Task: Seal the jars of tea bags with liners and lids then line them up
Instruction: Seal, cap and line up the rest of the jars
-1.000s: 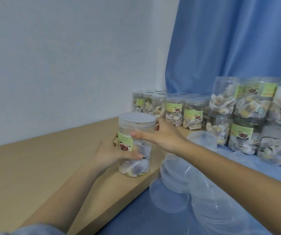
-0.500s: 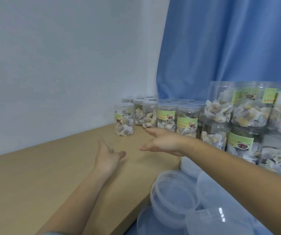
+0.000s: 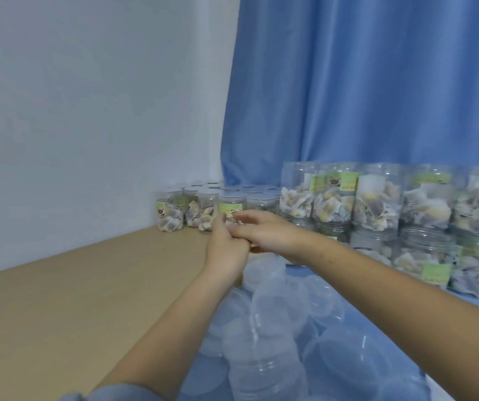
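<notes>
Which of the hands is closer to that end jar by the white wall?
Left. The left hand sits just right of the end jar; the right hand is farther right.

Soft, even, bluish light fills the room and casts hardly any shadows. Motion blur smears both hands and the clear lids (image 3: 273, 328) below the fingers. Small white glints dot that plastic. Wide-angle distortion bends the curtain (image 3: 377, 82) near the edges.

A tan wooden tabletop (image 3: 67, 308) carries lidded jars (image 3: 215, 208) of tea bags lined along its 12 o'clock edge.
</notes>
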